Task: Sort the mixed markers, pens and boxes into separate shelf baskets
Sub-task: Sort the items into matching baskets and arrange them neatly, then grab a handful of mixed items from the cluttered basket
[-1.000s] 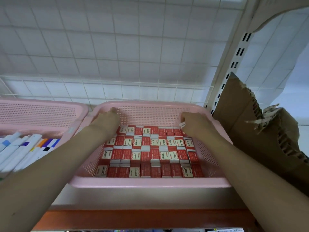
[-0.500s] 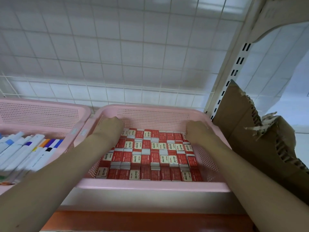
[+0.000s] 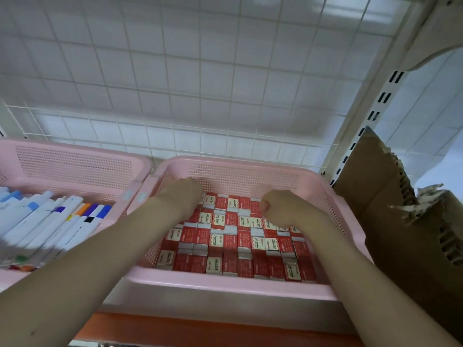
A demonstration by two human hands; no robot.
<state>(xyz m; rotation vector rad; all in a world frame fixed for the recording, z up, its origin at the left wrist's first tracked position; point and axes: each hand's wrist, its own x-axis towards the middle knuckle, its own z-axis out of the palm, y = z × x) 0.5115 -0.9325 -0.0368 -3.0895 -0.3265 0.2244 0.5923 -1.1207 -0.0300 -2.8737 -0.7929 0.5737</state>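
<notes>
A pink perforated basket (image 3: 225, 284) sits on the shelf in front of me, filled with rows of small red and white boxes (image 3: 233, 236). Both my arms reach into it. My left hand (image 3: 184, 194) hovers over the back-left boxes with its fingers curled under; nothing shows in it. My right hand (image 3: 280, 206) is balled into a fist over the back-right boxes and also shows nothing in its grip. To the left, a second pink basket (image 3: 75, 156) holds several white markers (image 3: 50, 221) with coloured caps, lying side by side.
A torn brown cardboard box (image 3: 400, 221) stands against the right basket's right side. A white wire grid (image 3: 175, 136) backs the shelf, with a slotted white upright (image 3: 363, 108) at the right. An orange shelf edge (image 3: 200, 329) runs below.
Both hands have drawn in from the basket's far corners toward the middle and curled into fists. The view has tilted slightly upward.
</notes>
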